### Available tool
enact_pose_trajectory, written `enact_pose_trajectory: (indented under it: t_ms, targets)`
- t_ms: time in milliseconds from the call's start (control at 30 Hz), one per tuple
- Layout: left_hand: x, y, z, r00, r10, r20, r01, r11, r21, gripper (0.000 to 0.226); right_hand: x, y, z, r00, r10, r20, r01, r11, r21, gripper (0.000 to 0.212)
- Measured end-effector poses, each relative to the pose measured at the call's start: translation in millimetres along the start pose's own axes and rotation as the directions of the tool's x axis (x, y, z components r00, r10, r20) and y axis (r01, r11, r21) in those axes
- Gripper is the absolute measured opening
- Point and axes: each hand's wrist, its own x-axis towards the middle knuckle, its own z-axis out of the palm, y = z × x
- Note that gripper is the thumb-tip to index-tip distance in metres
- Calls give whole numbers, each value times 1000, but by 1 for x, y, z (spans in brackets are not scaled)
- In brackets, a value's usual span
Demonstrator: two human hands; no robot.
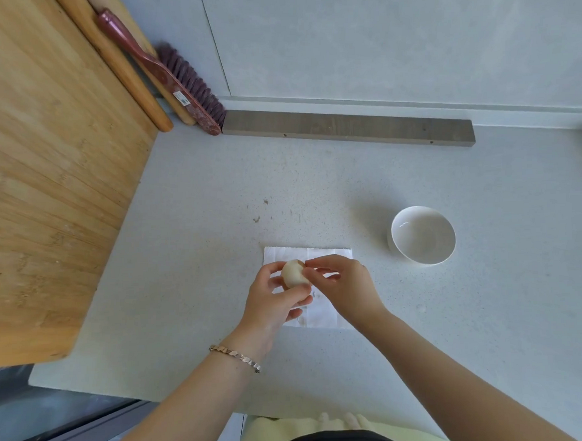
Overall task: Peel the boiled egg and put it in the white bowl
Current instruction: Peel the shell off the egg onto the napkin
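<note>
**Over the paper towel, two hands work an egg**

Above the white paper towel [325, 314] on the grey worktop [214, 207], the left hand [273, 302] cups the boiled egg [294, 272], fingers curled round it. Its right neighbour, the right hand [345, 285], pinches at the egg's top edge. Right of them, well apart, stands the white bowl [422, 235].

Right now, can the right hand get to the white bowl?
Probably yes. The right hand is picking at the egg, and the counter between it and the white bowl looks bare.
</note>
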Motion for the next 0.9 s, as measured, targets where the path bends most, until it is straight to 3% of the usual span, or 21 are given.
enact_pose_trajectory:
  t_ms: [133,333,567,767,900]
  targets:
    - [-3,3,0,999,27,18,-28,999,21,40,0,-2,-4,1000,27,2,-27,993,115,19]
    - [-6,5,0,997,79,19,-80,992,96,35,-10,-1,0,992,-127,-28,125,991,-45,17]
    - [-7,4,1,995,86,55,-94,982,165,40,-7,3,2,990,-61,-125,56,998,-42,13]
    - [-2,2,-3,1000,-19,3,19,999,32,44,4,22,-2,999,22,-35,-31,954,-297,22]
    - [3,0,-6,999,-51,-16,51,998,34,45,5,20,-5,996,7,94,34,906,-421,23]
